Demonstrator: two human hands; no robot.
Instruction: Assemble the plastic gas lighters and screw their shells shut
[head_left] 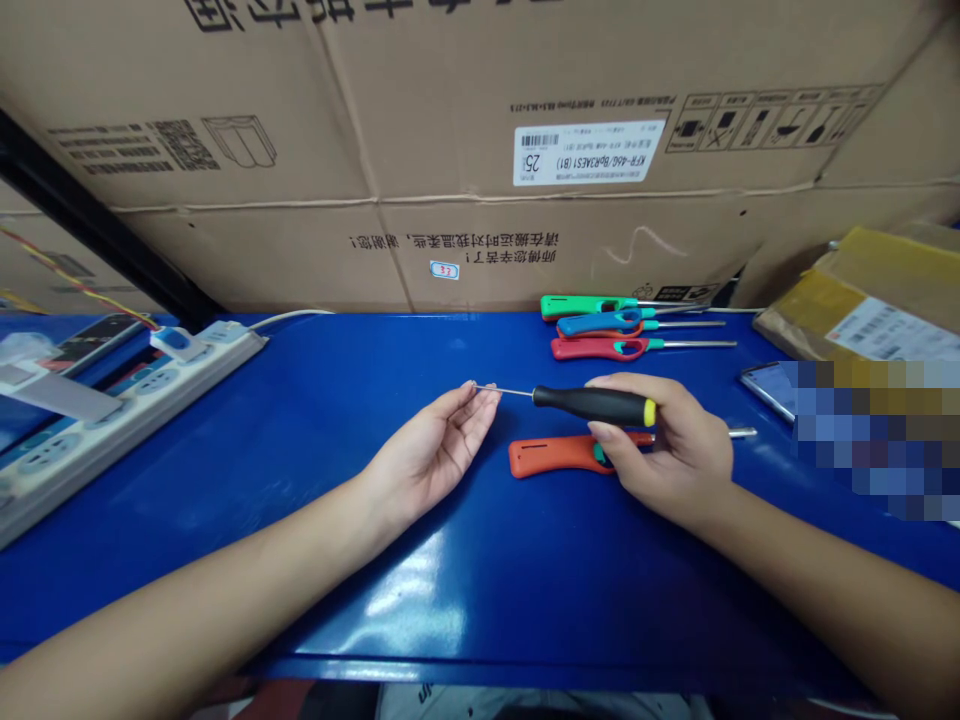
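A screwdriver (592, 403) with a black handle, a yellow end cap and a thin metal shaft lies level above the blue table, its tip pointing left. My right hand (671, 440) grips its handle between thumb and fingers. At the shaft's tip, the thumb and fingertips of my left hand (446, 440) are pinched together; whether a small part sits between them is too small to see. Below the screwdriver, an orange long-necked lighter (551, 457) rests on the table, partly covered by my right hand, its metal tube showing beyond the knuckles.
Several more long-necked lighters, among them a green one (574, 307) and a red one (589, 347), lie at the back. A power strip (142, 400) runs along the left. On the right are a phone (771, 388) and a taped parcel (892, 290). Behind stands a large cardboard box (450, 120).
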